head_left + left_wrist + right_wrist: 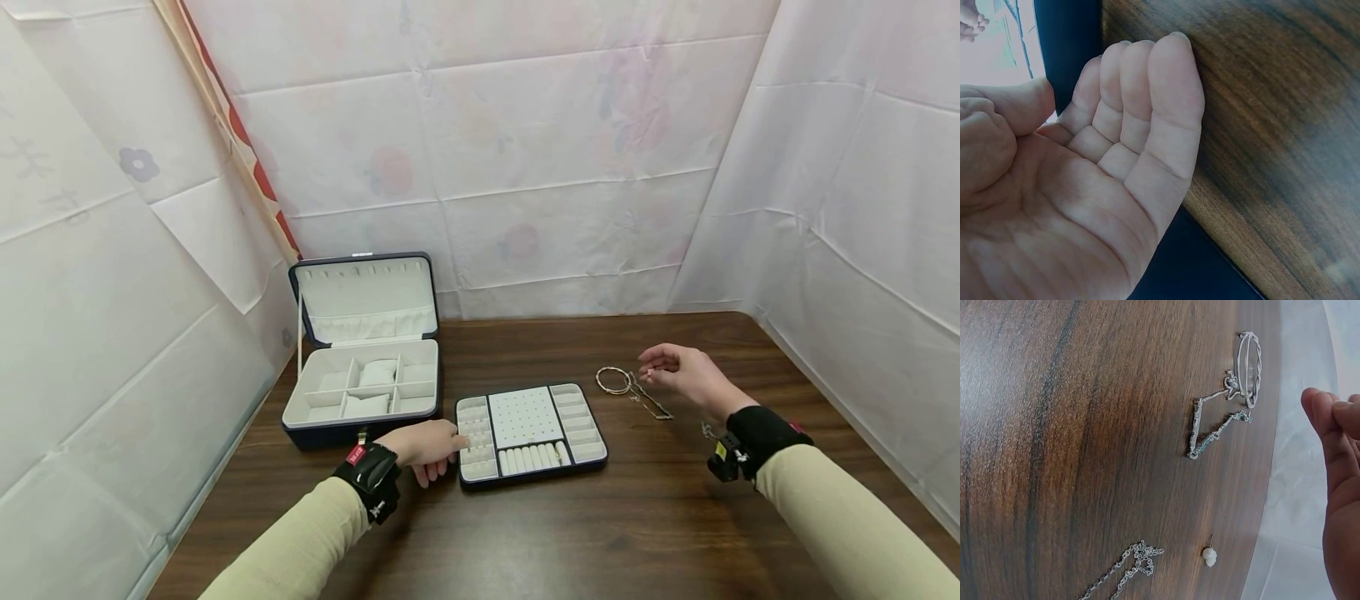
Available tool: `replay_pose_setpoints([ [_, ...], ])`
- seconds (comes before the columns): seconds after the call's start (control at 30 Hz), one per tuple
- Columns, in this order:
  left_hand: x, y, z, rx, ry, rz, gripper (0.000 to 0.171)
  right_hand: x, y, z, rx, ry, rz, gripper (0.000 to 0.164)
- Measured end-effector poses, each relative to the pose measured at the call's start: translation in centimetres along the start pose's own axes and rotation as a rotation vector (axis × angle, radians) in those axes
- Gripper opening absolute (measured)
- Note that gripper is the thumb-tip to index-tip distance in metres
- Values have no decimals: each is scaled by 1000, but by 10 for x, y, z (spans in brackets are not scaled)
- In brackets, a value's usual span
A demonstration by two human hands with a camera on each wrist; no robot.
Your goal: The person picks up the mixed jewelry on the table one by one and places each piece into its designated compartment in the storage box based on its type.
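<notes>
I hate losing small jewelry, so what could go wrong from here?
The small white-beaded metal earring lies loose on the brown wooden table and could be knocked away. The thin silver link chain is bunched where it shows, so it might knot when lifted. The left hand, at the navy-rimmed rectangular jewelry tray's edge, could nudge it.

Cloth-lined tray (525, 476), glossy wood-grain tabletop (540, 542)

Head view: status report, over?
Left hand at white, navy-edged rectangular tray. Right hand raised, grip unclear. Gold-coloured round bangle lies between right hand and tray.
</notes>
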State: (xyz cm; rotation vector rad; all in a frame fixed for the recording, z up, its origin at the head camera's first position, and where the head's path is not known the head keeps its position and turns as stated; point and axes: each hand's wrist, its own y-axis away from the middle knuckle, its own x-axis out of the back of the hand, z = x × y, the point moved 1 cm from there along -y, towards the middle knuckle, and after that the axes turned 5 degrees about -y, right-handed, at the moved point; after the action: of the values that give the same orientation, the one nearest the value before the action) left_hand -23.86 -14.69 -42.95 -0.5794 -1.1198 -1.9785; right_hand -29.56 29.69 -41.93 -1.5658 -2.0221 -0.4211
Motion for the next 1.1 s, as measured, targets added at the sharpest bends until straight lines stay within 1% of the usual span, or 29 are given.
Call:
replay_pose_setpoints([
  [0.1,0,0,0,-4,-3,-1,37,-1,-1,1,-4,19,1,28],
  [0.2,0,0,-1,-6,-7,-2,37,-1,-1,0,-30,30,20,31],
  [0.4,0,-1,-1,-6,-3,-2,37,-1,2,-4,-78,-22,64,37],
  [0.57,0,0,0,-6,3,2,37,-2,1,-7,-74,-42,74,45],
  [0.7,-1,1,1,-6,0,5,37,-2,-2,-10,-55,-63,23,52],
  [0.87,-1,1,0,-7,-6,6,36,-6,-5,-16,-10,-75,-55,55],
  [1.0,-1,0,0,-8,-9,6,36,-10,-5,-24,36,-39,-86,55],
  [1.1,-1,1,0,-11,-7,7,36,-14,-4,-29,59,-17,-93,56],
])
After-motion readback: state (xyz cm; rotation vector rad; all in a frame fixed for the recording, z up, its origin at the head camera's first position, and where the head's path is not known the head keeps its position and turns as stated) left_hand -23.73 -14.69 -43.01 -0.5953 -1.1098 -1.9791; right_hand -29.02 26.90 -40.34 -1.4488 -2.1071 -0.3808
